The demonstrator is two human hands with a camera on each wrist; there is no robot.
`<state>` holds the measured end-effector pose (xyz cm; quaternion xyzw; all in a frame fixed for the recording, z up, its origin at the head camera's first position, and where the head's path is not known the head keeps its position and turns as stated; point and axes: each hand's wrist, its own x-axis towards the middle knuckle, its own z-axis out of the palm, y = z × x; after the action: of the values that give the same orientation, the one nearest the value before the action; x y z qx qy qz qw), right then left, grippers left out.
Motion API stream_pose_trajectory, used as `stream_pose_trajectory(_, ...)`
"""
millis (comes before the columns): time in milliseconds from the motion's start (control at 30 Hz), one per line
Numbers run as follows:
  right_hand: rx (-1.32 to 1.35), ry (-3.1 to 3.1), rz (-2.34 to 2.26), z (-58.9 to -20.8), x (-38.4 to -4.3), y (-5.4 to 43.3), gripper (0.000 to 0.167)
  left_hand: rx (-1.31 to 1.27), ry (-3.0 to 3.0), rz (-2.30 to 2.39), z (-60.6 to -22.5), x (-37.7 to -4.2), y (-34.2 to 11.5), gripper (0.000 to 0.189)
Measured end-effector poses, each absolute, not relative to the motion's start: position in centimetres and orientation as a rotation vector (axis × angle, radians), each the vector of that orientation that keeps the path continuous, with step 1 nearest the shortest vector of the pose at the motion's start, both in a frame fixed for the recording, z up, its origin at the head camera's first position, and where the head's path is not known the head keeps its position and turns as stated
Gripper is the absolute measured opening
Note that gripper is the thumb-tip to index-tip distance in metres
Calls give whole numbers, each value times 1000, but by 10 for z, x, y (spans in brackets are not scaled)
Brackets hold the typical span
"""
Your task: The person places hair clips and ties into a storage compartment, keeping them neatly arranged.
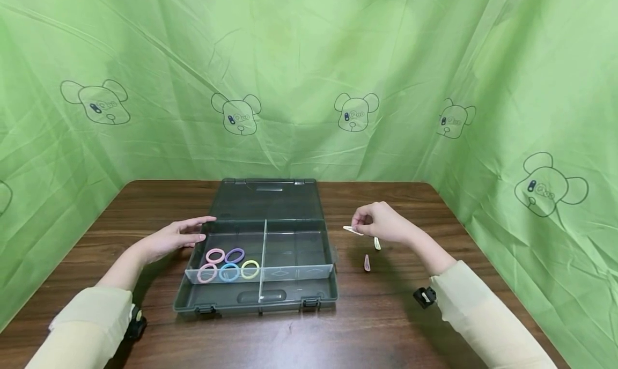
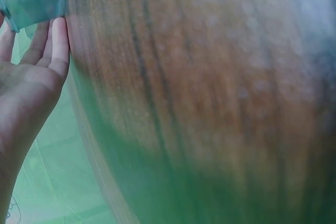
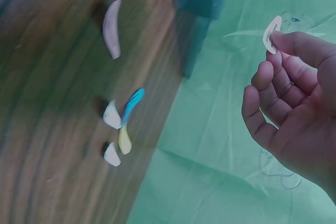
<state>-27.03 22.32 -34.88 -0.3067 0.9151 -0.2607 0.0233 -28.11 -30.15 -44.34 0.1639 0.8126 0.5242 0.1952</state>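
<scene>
My right hand [image 1: 383, 222] pinches a pale snap hair clip [image 3: 272, 34] between thumb and index finger, over the table to the right of the box. Below it lie a pink hair clip [image 1: 367, 263] and a white hair clip [image 1: 377, 244]. The right wrist view also shows a blue clip [image 3: 135, 100] and a yellow clip [image 3: 125, 141] on the table, which the right hand hides in the head view. With fairly straight fingers, my left hand [image 1: 166, 242] touches the left wall of a grey translucent divided box [image 1: 256, 308], its lid laid back.
Several hair ties, among them a purple one [image 1: 234, 255] and a yellow one [image 1: 250, 269], lie in the box's left side. Clear dividers [image 1: 296, 273] split the box into compartments. A green cloth [image 1: 299, 63] surrounds the wooden table [image 1: 376, 326].
</scene>
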Motion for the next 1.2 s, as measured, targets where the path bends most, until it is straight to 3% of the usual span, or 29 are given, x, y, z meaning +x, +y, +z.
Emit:
stream_pose_trajectory(733,-1131,2744,-857,-321,-275,162,8,465,2314,1438,-443,-280,-301,54)
stream_pose_trajectory(1200,-1335,2657,-824,-339,-274,119,9,454,2318,1432,-443,-281,-301,53)
